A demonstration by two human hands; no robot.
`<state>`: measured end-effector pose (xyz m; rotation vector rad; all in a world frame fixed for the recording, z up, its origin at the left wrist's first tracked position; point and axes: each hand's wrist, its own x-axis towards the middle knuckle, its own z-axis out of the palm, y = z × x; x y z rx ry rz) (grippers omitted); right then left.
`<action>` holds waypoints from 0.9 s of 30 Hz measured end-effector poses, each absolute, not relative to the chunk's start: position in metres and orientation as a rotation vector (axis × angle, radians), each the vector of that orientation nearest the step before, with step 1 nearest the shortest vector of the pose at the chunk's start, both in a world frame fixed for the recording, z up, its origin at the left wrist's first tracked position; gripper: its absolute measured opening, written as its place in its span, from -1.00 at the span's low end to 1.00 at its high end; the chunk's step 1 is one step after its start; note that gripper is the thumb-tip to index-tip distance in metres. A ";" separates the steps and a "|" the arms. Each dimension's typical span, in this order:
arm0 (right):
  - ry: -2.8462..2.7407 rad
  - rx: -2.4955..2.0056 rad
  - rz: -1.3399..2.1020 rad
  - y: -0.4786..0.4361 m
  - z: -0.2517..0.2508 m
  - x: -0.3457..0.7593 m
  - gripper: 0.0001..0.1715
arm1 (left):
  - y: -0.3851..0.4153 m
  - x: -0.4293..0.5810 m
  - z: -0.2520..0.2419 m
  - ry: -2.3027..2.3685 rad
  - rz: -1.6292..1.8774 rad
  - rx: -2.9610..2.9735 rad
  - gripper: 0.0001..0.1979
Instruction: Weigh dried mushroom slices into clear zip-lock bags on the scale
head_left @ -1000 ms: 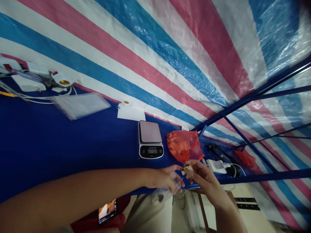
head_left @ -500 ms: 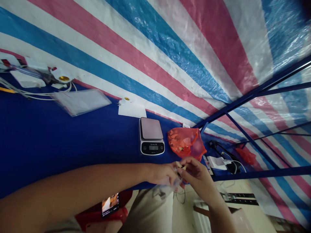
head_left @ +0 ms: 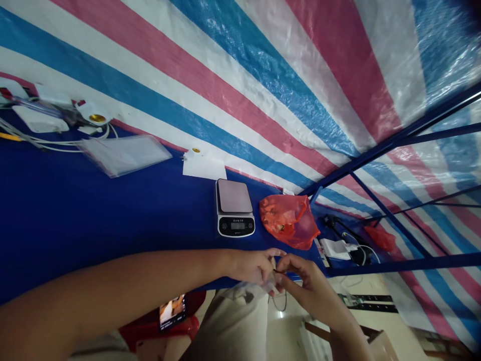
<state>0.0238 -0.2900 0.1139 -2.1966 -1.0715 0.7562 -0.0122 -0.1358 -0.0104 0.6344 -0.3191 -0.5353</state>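
Note:
My left hand is closed on a clear plastic bag, which hangs down over my lap. Against it, my right hand pinches a small pale piece with a dark part, at the mouth of the bag; its kind is too small and hidden to tell. Just beyond the hands lies a thin red plastic bag with pale pieces inside. A kitchen scale with a bare top plate stands to its left on the blue table.
Flat clear bags and white paper lie at the back, with cables and white devices at far left. Blue metal bars cross on the right. A phone rests on a red stool below the table.
My right hand has moved slightly down and its fingertips have come in closer to my left hand. The pale piece shows less and sits lower, at the clear bag's mouth.

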 end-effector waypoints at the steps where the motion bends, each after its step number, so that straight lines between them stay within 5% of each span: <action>1: -1.112 -2.227 0.764 -0.290 0.116 0.024 -0.87 | -0.134 -0.013 -0.009 -0.296 -0.554 0.678 -0.15; 15: -1.305 -2.376 0.849 -0.280 0.128 0.009 -0.77 | -0.131 -0.015 -0.003 -0.284 -0.626 0.801 -0.12; 27: -1.068 -2.203 0.911 -0.280 0.109 0.011 -0.91 | -0.129 -0.015 -0.005 -0.273 -0.634 0.726 -0.58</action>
